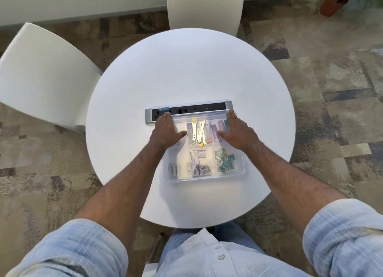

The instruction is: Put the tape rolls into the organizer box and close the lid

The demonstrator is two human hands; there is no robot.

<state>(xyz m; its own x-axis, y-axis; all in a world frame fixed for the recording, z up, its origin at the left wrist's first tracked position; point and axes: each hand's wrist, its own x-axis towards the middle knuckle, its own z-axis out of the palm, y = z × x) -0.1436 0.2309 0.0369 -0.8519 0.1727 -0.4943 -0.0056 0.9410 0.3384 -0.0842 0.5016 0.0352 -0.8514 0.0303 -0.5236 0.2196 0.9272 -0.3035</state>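
Both hands lie flat, fingers spread and clasping nothing: left hand (165, 131) and right hand (238, 131) press the clear lid (207, 116) onto the organizer box (241, 169), probably to seat it.

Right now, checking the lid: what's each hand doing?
Left hand: open, flat on the lid.
Right hand: open, flat on the lid.

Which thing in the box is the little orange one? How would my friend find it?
Find the round white table, then the clear box under the two hands. Between the hands, where the box's dividers cross, sits a tiny orange charm. Everything around it is longer and paler; it alone is small and bright orange.
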